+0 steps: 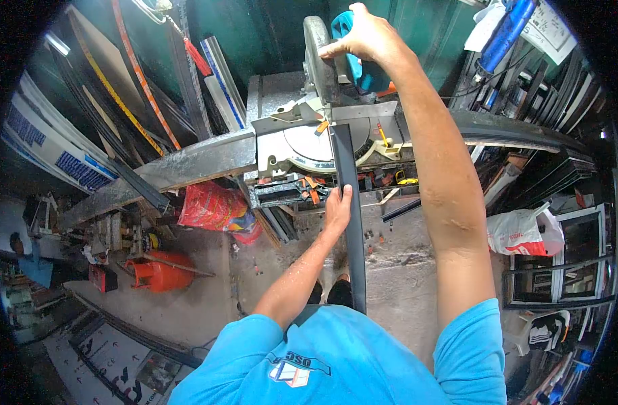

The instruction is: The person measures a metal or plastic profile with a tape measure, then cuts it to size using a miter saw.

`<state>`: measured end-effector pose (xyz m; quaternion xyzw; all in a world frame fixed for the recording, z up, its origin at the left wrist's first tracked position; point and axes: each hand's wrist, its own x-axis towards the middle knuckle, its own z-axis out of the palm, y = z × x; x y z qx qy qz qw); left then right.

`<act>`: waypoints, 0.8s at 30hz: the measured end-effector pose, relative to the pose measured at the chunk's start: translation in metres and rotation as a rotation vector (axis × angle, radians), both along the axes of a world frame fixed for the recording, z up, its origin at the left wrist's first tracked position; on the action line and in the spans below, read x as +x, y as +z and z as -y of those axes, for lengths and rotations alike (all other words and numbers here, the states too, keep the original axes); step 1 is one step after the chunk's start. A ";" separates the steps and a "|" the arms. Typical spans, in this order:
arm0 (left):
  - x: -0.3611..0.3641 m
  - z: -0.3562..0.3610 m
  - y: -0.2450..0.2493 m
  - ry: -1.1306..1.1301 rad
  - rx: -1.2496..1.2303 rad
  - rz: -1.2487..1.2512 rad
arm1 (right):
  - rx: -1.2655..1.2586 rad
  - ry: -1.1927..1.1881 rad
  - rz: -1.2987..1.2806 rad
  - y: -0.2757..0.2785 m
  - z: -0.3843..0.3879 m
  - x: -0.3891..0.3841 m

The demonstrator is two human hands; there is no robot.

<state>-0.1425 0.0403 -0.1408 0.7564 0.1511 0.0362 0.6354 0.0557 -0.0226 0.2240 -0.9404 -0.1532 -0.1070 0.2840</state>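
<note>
A miter saw with a teal body (pixel 372 73) and a grey blade guard (pixel 318 57) stands on the bench, its head raised at the back. My right hand (pixel 371 39) reaches up to the saw head, gripping it near the top, the thumb against the guard; the fingers' far side is partly hidden. A long dark metal profile (pixel 353 236) runs from the saw's round table (pixel 309 145) toward my body. My left hand (pixel 337 210) is closed around its left edge, in front of the bench. A small orange piece (pixel 322 127) lies by the fence.
Long profiles lean against the wall on the left, with more on the right. Below the saw, a tray (pixel 282 196) holds small tools, and a yellow tape measure (pixel 405 179) lies nearby. A red sack (pixel 214 206), an orange gas cylinder (pixel 162 271) and a white plastic bag (pixel 525 231) stand around.
</note>
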 end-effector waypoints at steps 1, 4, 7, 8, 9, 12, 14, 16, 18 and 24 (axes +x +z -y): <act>0.000 0.000 0.001 0.000 0.000 -0.001 | -0.003 -0.002 0.001 0.000 0.000 0.000; -0.001 -0.001 0.004 -0.010 0.013 0.012 | -0.003 -0.008 0.003 0.000 0.000 -0.002; -0.002 0.000 0.007 0.009 0.027 0.024 | -0.007 -0.012 0.007 0.000 0.001 -0.003; -0.001 0.000 0.005 0.006 0.002 0.017 | -0.014 -0.013 0.009 0.000 0.001 -0.003; 0.000 0.000 0.003 0.002 -0.023 0.009 | -0.014 -0.012 0.008 0.000 0.001 -0.004; 0.001 0.000 -0.001 0.004 -0.003 0.069 | -0.006 -0.005 0.004 -0.001 0.001 -0.005; 0.000 0.001 0.002 0.014 0.001 0.076 | 0.003 0.015 0.005 -0.001 0.003 -0.005; 0.000 0.002 0.004 0.023 0.005 0.083 | 0.012 0.015 0.017 -0.003 0.002 -0.006; 0.000 0.002 0.005 0.023 0.030 0.080 | 0.021 0.015 0.029 -0.005 0.002 -0.004; 0.003 0.002 -0.013 0.024 -0.022 0.061 | -0.004 -0.006 0.020 -0.002 0.002 -0.006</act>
